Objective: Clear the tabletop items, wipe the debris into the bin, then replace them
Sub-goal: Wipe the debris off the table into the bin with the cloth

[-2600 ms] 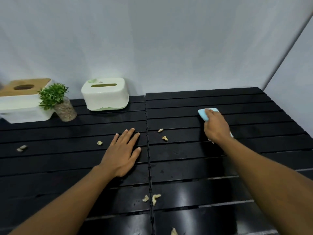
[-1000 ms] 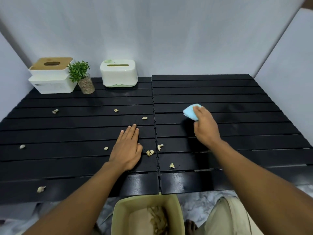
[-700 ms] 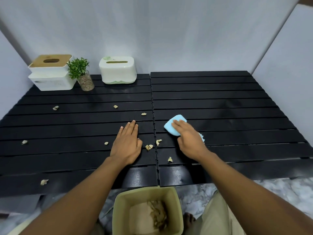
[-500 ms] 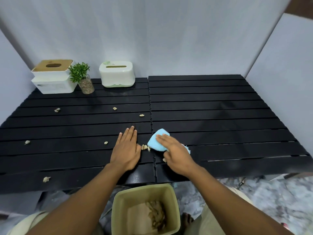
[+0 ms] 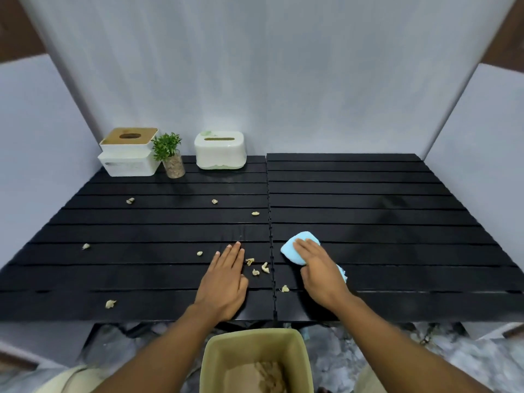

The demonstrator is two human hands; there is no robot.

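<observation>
The left hand (image 5: 224,282) is laid flat on the black slatted bench (image 5: 368,194), close to the middle of its near edge. The palm is down, and the fingers (image 5: 231,252) are straight and held together with nothing gripped. Just across the bench's centre seam, the right hand (image 5: 320,273) is pressed onto a light blue cloth (image 5: 295,251). Its fingers (image 5: 306,246) are stretched together over the top of the cloth. Whether the thumb is hooked under the cloth's edge cannot be told. Part of the cloth is seen ahead of the fingertips, and a small corner shows at the hand's outer side.

A small cluster of pale debris (image 5: 256,266) is gathered between the two hands, just beside the left one. A single crumb (image 5: 285,288) lies by the seam, near the right thumb. More scraps (image 5: 130,200) are scattered over the left half of the bench, toward its left edge and its middle.

An olive-green bin (image 5: 212,361) is set on the floor below the near edge, in line with the seam, and brownish scraps are seen inside it. Toward the far left corner, three items are lined up along the far edge. A white box with a wooden lid (image 5: 129,154) stands nearest the corner. A small potted plant (image 5: 170,154) is placed just beside it, and a white tissue box (image 5: 219,150) stands a little apart.
</observation>
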